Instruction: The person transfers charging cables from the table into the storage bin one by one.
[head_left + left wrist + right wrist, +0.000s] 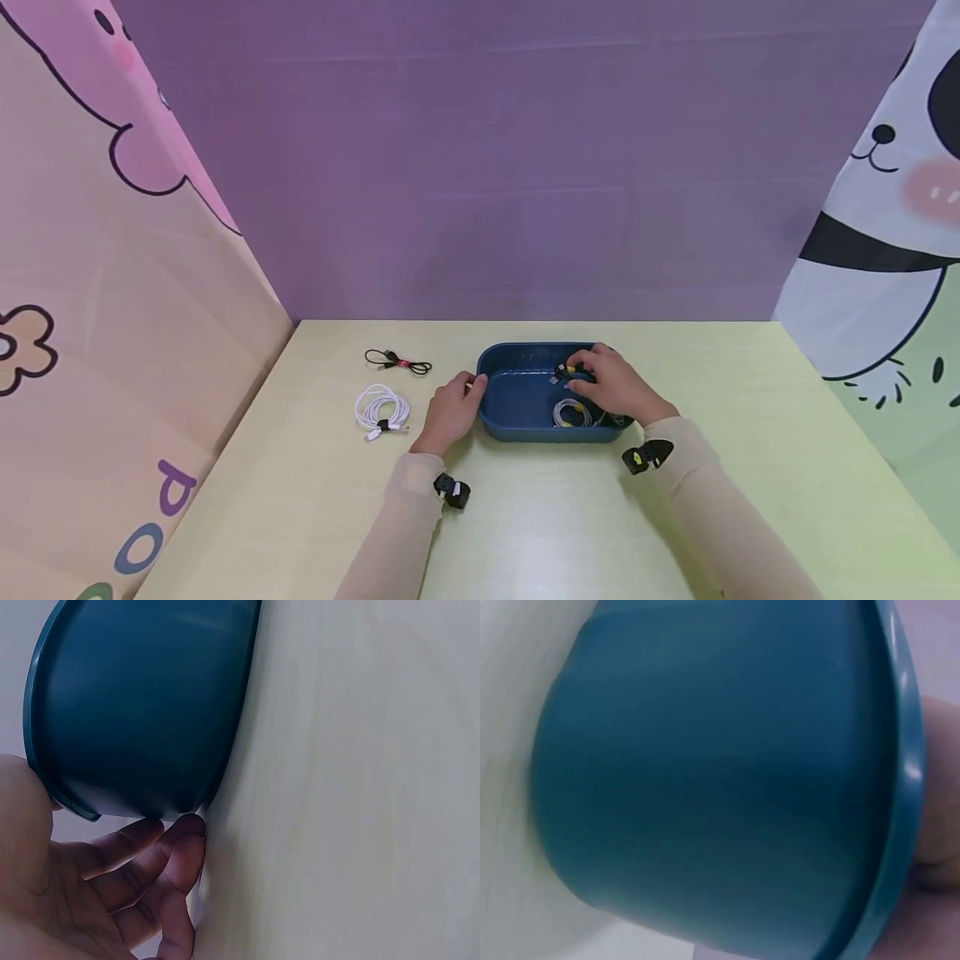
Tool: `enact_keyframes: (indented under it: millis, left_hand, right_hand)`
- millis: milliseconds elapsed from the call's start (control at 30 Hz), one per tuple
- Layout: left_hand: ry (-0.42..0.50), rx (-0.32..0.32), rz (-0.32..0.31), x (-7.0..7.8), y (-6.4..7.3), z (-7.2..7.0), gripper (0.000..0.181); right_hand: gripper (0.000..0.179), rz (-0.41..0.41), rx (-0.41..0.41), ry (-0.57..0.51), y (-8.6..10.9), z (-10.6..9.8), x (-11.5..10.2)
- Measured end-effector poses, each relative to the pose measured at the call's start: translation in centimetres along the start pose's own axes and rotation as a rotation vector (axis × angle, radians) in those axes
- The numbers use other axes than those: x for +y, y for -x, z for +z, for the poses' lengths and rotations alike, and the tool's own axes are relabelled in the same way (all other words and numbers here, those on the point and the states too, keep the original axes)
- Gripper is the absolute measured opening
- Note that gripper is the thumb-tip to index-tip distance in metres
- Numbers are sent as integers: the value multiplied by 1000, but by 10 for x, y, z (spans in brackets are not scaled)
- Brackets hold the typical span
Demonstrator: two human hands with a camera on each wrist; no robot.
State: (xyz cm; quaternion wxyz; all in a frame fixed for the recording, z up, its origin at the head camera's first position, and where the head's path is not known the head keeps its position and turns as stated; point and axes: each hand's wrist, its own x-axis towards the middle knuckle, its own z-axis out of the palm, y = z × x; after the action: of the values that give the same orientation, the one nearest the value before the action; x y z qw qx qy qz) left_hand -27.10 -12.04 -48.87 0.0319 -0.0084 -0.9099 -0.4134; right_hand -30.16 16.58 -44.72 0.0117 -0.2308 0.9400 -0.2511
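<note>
A blue plastic bin point(517, 434) stands on the table, its outer wall filling much of both wrist views. My left hand point(453, 408) grips its left end, the thumb over the rim and the fingers point(135, 844) against the outside wall. Inside the bin, at the right, my right hand point(617, 385) pinches a bundled black cable point(561, 372) with a yellow tie between thumb and fingers. A coiled whitish cable point(558, 414) with a yellow tie lies in front of it in the bin, partly covered by that hand. The right wrist view hides the fingertips behind the bin wall.
Left of the bin, a black cable point(382, 361) with a red tie lies toward the back of the table. A coiled white cable point(372, 406) with a black tie lies in front of it. A purple cloth wall point(525, 208) rises behind the table edge.
</note>
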Motion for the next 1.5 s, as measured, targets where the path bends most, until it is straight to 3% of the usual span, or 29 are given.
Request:
enact_keyframes:
  millis: [233,733,1500]
  left_hand:
    - [3,2,4,1,-2,1,44]
    - [11,-3,3,2,-4,2,44]
    - [13,-1,7,5,-1,0,43]
  right_hand:
    - [34,-33,-10,87,-6,-3,-3]
    - [33,58,-111,193,-20,5,-2]
    - [34,55,-82,354,-23,17,-2]
